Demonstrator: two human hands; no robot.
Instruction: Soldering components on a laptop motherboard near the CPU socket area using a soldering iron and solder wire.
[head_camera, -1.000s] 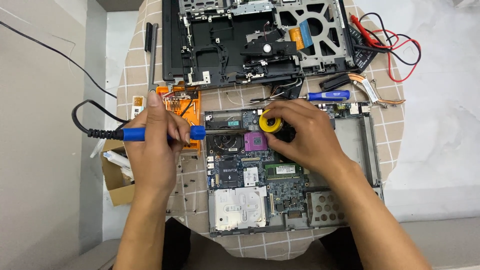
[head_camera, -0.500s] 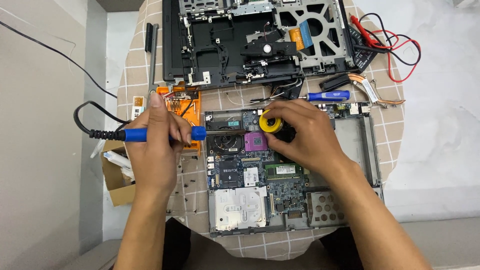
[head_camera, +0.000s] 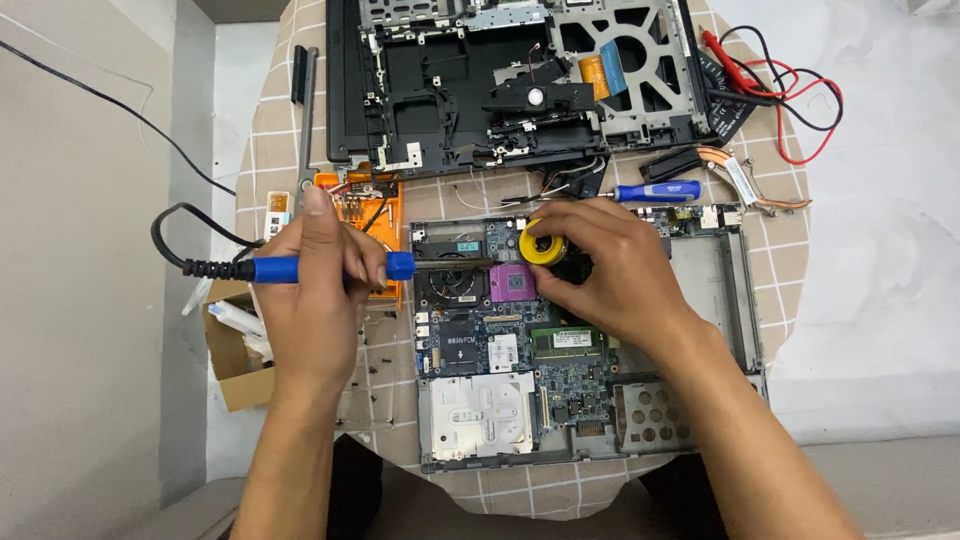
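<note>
My left hand (head_camera: 318, 290) grips a blue-handled soldering iron (head_camera: 395, 265) whose dark shaft points right over a bare laptop motherboard (head_camera: 520, 350). The iron's black cord (head_camera: 175, 245) loops off to the left. My right hand (head_camera: 610, 270) holds a small yellow spool (head_camera: 545, 247) against the board, just right of the iron's tip and above a purple processor socket (head_camera: 508, 285). The board lies in a grey metal laptop frame (head_camera: 715, 290) on a checked tablecloth.
A black laptop base shell (head_camera: 500, 80) lies at the far side. A blue screwdriver (head_camera: 655, 191), copper heat pipe (head_camera: 745, 180) and red-black meter leads (head_camera: 790, 70) lie at right. An orange tool case (head_camera: 350, 195), tweezers (head_camera: 305, 120) and cardboard box (head_camera: 235, 375) are at left.
</note>
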